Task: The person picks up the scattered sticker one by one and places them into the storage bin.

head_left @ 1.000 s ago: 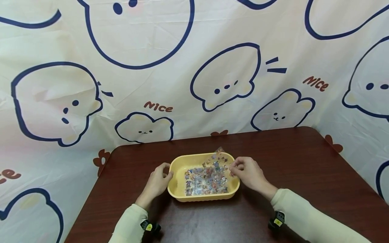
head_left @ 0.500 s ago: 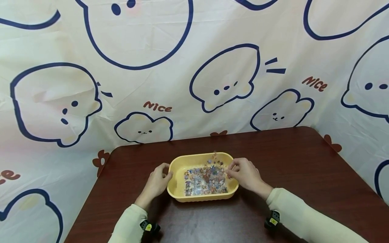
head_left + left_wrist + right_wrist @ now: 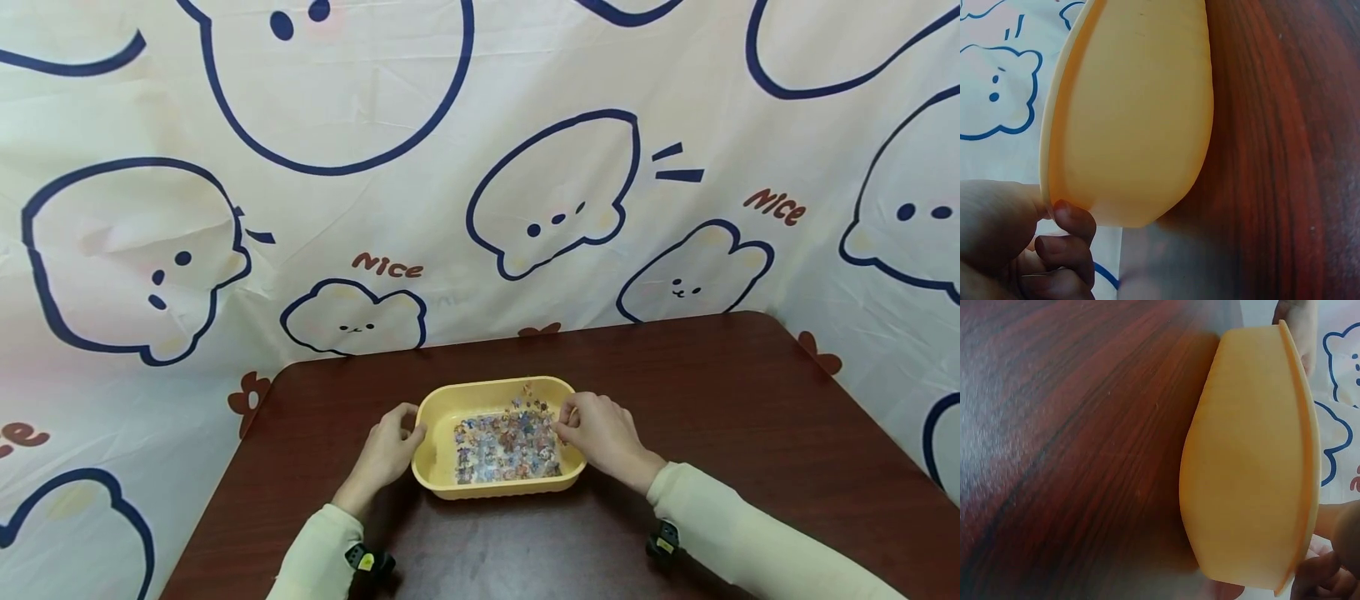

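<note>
A yellow oblong tray (image 3: 442, 400) stands on the table, and in it lie clear sticker sheets (image 3: 502, 450) printed with many tiny coloured figures. At the tray's left end my left hand (image 3: 392, 446) grips the rim between thumb and fingers; the left wrist view shows the curled fingers (image 3: 1066, 253) against the outer wall. My right hand (image 3: 603, 429) reaches over the right rim, its thumb and forefinger pinching the right edge of a sticker sheet. From the right wrist the tray's outer wall (image 3: 1247, 456) hides the sheets, and only part of that hand shows.
The dark brown wooden table (image 3: 712, 400) extends around the tray. Behind it hangs a pale cloth (image 3: 450, 208) with blue-outlined cartoon figures. Dark bands with small devices (image 3: 367, 560) sit on both sleeves.
My right hand has moved slightly left and inward over the rim. The pinched sheet's far corner, formerly raised above the back rim, has sunk lower into the tray. My left hand stays put.
</note>
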A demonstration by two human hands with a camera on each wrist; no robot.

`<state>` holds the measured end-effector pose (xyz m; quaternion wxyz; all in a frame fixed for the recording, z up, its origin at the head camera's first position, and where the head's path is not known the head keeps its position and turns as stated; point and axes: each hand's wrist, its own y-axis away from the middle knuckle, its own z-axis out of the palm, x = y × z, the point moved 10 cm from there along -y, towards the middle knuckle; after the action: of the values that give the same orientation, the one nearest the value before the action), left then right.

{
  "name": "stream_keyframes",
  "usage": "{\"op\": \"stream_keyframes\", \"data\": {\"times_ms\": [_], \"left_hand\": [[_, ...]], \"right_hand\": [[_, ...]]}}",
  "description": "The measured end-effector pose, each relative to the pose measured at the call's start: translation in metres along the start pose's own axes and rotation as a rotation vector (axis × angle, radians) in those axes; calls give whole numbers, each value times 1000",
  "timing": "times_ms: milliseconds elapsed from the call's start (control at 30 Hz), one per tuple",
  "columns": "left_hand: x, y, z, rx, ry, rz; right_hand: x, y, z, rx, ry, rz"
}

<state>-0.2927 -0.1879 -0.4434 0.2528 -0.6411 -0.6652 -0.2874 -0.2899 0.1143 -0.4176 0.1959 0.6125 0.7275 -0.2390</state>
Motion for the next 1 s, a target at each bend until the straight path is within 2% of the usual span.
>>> {"op": "stream_keyframes", "data": {"times_ms": [367, 633, 800, 1000], "left_hand": [[-1, -1, 1, -13, 20, -10], [1, 1, -2, 7, -2, 8], [0, 2, -1, 4, 1, 4], [-2, 2, -1, 2, 8, 7]], "right_hand": [[-10, -1, -1, 23, 160, -64], [-16, 0, 1, 46, 285, -106], [-18, 1, 4, 41, 320, -115], [-19, 3, 5, 35, 307, -121]]}}
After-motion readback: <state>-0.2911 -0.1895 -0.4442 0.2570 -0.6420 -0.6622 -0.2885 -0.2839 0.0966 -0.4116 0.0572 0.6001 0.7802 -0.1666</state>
